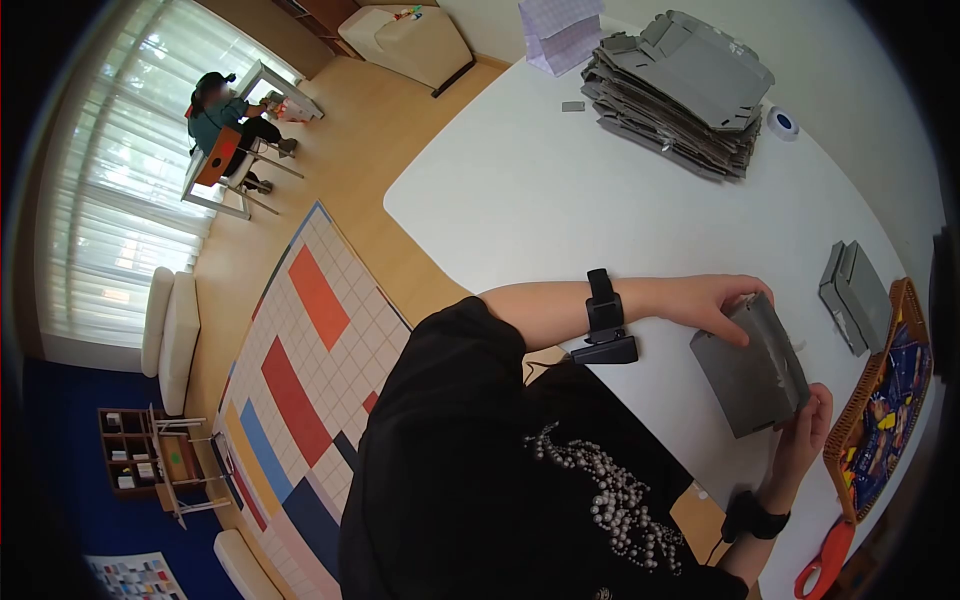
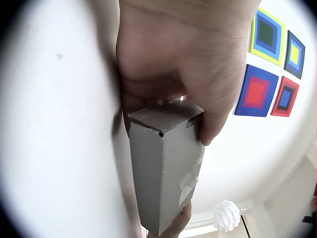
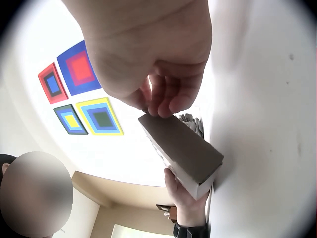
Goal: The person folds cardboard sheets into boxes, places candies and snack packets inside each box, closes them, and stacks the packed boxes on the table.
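Observation:
A small grey cardboard box (image 1: 750,370) is held between both hands over the white table (image 1: 500,190). My left hand (image 1: 718,305) grips one end of it in the head view, the thumb lying along a side. At the opposite end, my right hand (image 1: 806,425) pinches the box's edge between thumb and fingers. The left wrist view shows the grey box (image 2: 163,168) under the left palm, with a pale scuffed patch on one face. Curled fingers (image 3: 163,101) of the right hand meet the box's end in the right wrist view.
A tall stack of flattened grey boxes (image 1: 680,95) stands at the table's far left, near a tape roll (image 1: 783,123) and a purple checked bag (image 1: 560,40). Folded grey boxes (image 1: 858,295), a wicker basket (image 1: 843,445) of blue packets and red-handled scissors (image 1: 828,565) lie beyond my hands.

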The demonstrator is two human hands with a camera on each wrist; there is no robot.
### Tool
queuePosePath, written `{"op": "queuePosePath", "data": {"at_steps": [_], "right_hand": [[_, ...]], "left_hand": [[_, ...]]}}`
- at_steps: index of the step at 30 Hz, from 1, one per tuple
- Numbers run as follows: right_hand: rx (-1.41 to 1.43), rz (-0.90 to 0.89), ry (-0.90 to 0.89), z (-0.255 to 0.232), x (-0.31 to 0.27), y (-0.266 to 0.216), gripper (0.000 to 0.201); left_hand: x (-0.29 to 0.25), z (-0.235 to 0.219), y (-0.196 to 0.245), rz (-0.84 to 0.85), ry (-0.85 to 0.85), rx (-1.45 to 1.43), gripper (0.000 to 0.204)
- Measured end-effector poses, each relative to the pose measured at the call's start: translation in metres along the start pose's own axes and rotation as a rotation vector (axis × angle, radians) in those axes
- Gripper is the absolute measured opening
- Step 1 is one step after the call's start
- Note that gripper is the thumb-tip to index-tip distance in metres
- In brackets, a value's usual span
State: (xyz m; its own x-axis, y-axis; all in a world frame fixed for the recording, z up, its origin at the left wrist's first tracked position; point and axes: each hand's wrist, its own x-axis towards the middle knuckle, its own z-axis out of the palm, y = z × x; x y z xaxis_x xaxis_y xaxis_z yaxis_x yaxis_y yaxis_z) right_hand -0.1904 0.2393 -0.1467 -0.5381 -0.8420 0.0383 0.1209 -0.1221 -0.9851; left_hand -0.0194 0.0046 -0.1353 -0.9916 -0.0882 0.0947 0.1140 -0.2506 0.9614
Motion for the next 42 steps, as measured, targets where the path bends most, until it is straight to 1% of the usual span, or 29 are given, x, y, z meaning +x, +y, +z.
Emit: {"op": "queuePosePath", "data": {"at_steps": [1,2,3,4,6,7,9,10,12,13,15,16,17,19,21,23,25,27,29,31,33,35,37,38,39,40,41,42], "right_hand": [[-0.001,0.001,0.001,0.003,0.000,-0.003,0.030],[-0.057,-0.068,-0.062,0.008,0.001,-0.006,0.034],[-0.112,-0.138,-0.124,0.012,0.002,-0.009,0.039],[-0.114,-0.136,-0.123,0.015,0.001,-0.009,0.039],[-0.257,-0.093,-0.036,0.017,-0.001,-0.007,0.046],[-0.260,-0.090,-0.033,0.014,-0.002,-0.005,0.046],[-0.214,-0.024,-0.028,0.005,-0.001,0.002,0.041],[-0.219,-0.022,-0.022,0.001,-0.001,0.005,0.041],[-0.267,-0.083,-0.098,-0.005,0.000,0.009,0.029],[-0.272,-0.080,-0.091,-0.003,0.001,0.007,0.029],[-0.266,-0.101,-0.087,0.006,0.001,0.001,0.019],[-0.279,-0.097,-0.074,0.007,0.001,-0.001,0.019],[-0.264,-0.089,-0.069,0.009,0.001,-0.002,0.017],[-0.264,-0.068,-0.039,0.013,0.000,-0.003,0.015],[-0.253,-0.037,-0.088,0.014,0.001,-0.006,0.013],[-0.253,0.032,-0.108,0.015,0.001,-0.010,0.010],[-0.312,0.010,-0.126,0.017,0.002,-0.017,0.009],[-0.329,0.025,-0.142,0.016,0.004,-0.017,0.007],[-0.404,0.073,-0.160,0.014,0.005,-0.020,0.008],[-0.432,0.181,-0.164,0.014,0.005,-0.022,0.010],[-0.372,0.195,-0.219,0.012,0.005,-0.019,0.012],[-0.477,0.116,-0.320,0.015,0.005,-0.029,0.017],[-0.465,0.063,-0.374,0.016,0.005,-0.025,0.019],[-0.581,0.030,-0.385,0.019,-0.001,-0.037,0.016],[-0.686,-0.001,-0.435,0.028,0.002,-0.045,0.015],[-0.731,-0.053,-0.390,0.033,0.001,-0.044,0.015],[-0.779,-0.105,-0.349,0.037,0.000,-0.042,0.016],[-0.792,-0.100,-0.317,0.043,-0.001,-0.040,0.016]], "left_hand": [[0.001,0.001,0.000,0.073,-0.023,-0.021,0.045],[0.000,0.001,0.000,0.073,-0.023,-0.022,0.045],[-0.001,-0.001,0.001,0.008,-0.013,-0.002,0.043],[-0.001,-0.001,0.004,-0.058,-0.003,0.018,0.042],[-0.002,-0.002,0.006,-0.073,0.007,0.043,0.040],[-0.001,-0.002,0.006,-0.087,0.018,0.070,0.038],[-0.001,-0.004,-0.001,-0.058,0.011,0.041,0.035],[0.001,-0.004,-0.003,-0.029,0.005,0.015,0.033],[0.001,-0.005,-0.002,-0.039,0.004,0.056,0.030],[0.000,-0.006,0.000,-0.050,0.010,0.103,0.028],[-0.001,-0.005,-0.002,-0.061,0.017,0.091,0.026],[0.000,-0.005,-0.002,-0.072,0.030,0.084,0.024],[0.000,-0.005,0.000,-0.068,0.013,0.075,0.024],[-0.001,-0.004,0.003,-0.053,0.035,0.133,0.023],[0.000,-0.004,-0.003,-0.017,0.027,0.110,0.021],[0.000,-0.005,-0.003,-0.009,0.009,0.143,0.020],[0.001,0.000,0.000,0.031,0.046,0.157,0.017],[0.000,0.002,0.003,-0.064,0.034,0.089,0.015],[-0.001,0.003,0.005,-0.146,0.057,0.089,0.014],[0.000,0.006,0.005,-0.148,0.084,0.108,0.014],[0.000,0.005,0.000,-0.126,0.083,0.156,0.015],[-0.001,0.010,0.007,-0.135,0.068,0.203,0.016],[-0.003,0.008,0.004,-0.205,0.054,0.177,0.015],[0.002,0.013,0.003,-0.205,-0.022,0.169,0.015],[-0.001,0.014,0.007,-0.218,0.010,0.129,0.015],[-0.004,0.015,0.008,-0.230,0.044,0.090,0.014],[-0.007,0.014,0.006,-0.229,0.013,0.086,0.014],[-0.007,0.012,0.004,-0.211,0.037,0.117,0.014]]}}
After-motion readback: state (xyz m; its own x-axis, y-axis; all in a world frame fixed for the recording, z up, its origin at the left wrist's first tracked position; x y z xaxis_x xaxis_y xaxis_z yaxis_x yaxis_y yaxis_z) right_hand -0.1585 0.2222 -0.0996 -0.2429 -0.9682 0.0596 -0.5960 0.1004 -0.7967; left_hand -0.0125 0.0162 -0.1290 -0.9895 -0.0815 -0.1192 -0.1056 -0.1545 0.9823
